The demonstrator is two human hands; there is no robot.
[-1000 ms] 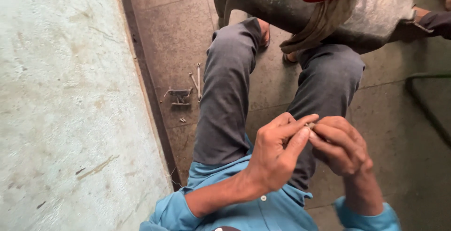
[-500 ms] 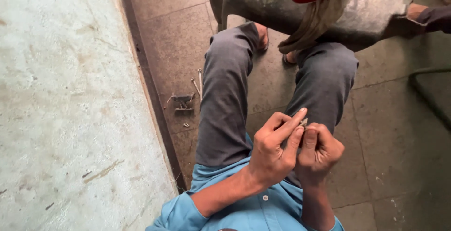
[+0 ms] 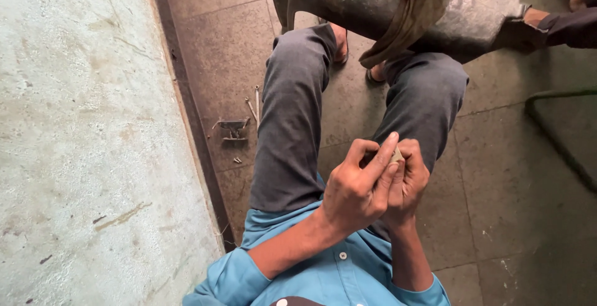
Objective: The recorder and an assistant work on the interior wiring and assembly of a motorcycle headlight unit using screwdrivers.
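Hands (image 3: pixel 379 185) pinch a small pale piece (image 3: pixel 396 155).

Counts on the floor and in the lap

Two hands, left hand (image 3: pixel 357 194) and right hand (image 3: pixel 407 185), pinch one small pale piece (image 3: pixel 396 154); two long nails (image 3: pixel 255 102); one metal bracket (image 3: pixel 233 128); one chair (image 3: pixel 398 7).

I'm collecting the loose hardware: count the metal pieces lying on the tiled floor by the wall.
4: dark metal bracket, two thin metal rods just above it, one tiny metal piece below. More may be hidden behind the leg.
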